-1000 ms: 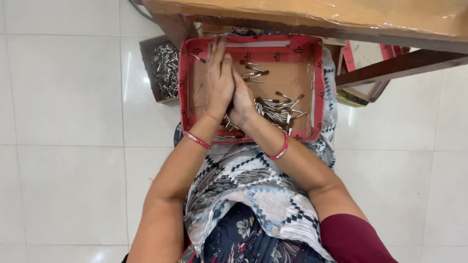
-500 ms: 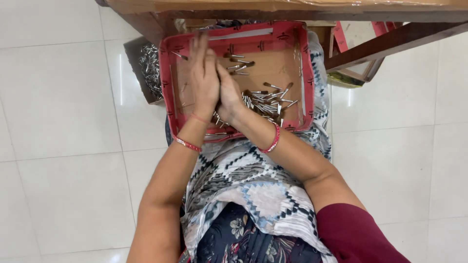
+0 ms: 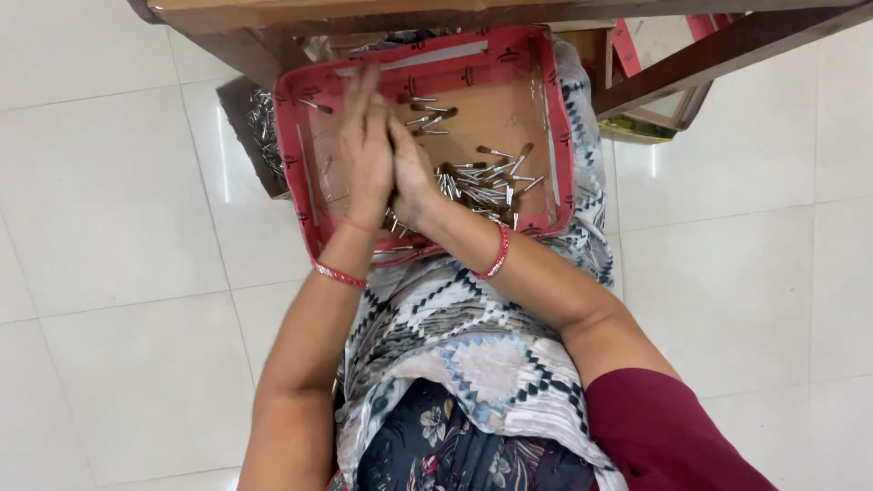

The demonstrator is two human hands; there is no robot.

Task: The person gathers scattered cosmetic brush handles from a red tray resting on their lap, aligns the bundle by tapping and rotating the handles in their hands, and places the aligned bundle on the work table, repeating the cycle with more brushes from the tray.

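**Pressing palms together over a box of metal clips**

Looking down at a white glossy tiled floor (image 3: pixel 109 182), biggest thing in view. Brown wooden table (image 3: pixel 364 11) edge runs along the top, one slanted leg to the right.

Person seated, patterned grey-white printed cloth (image 3: pixel 455 336) over the lap, maroon sleeve on the right arm.

On the lap, under the table edge: a shallow red-rimmed cardboard box with a brown floor (image 3: pixel 559 109). Second, smaller brown cardboard box (image 3: pixel 241 109) sits on the floor just left of it, packed with the same silver metal pieces.

Left hand (image 3: pixel 364 145) and right hand (image 3: pixel 409 168) are inside the red box, palms pressed flat together, fingers straight, pointing away from the body. Whether any clips sit between the palms: cannot tell, nothing shows at the edges. Red thread bangles on both wrists.

Small silver metal hair clips (image 3: pixel 482 177) lie loose in the box: main heap just right of the right hand, touching it near the wrist, a few strays near the top rim.

Progress, as a judgement: a fair pile is left loose in the red box, and the side box is already well filled. Looks mid-way, not near done.
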